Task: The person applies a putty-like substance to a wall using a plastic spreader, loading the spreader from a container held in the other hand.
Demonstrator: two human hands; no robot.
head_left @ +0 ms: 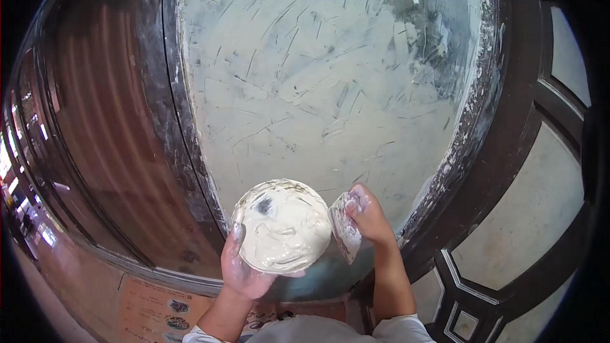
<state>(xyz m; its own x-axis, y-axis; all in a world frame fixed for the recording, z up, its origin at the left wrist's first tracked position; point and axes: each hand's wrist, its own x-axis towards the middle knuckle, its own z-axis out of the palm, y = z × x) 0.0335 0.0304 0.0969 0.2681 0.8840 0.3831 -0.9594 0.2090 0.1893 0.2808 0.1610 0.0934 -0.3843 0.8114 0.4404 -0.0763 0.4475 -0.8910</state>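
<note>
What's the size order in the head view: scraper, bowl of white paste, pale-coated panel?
Largest to smallest, as they look:
1. Pale-coated panel
2. Bowl of white paste
3. Scraper
No near-ties.

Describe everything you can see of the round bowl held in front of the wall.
The bowl is round and wide-mouthed, its open top facing the camera. Thick, creamy off-white paste covers most of its inside, ridged and glossy, with a dark grey patch near the upper left. The rim looks smeared; the bowl's material cannot be told. The left hand holds it from the lower left, thumb against the side. A smeared scraper is close by its right edge; whether they touch is unclear.
</note>
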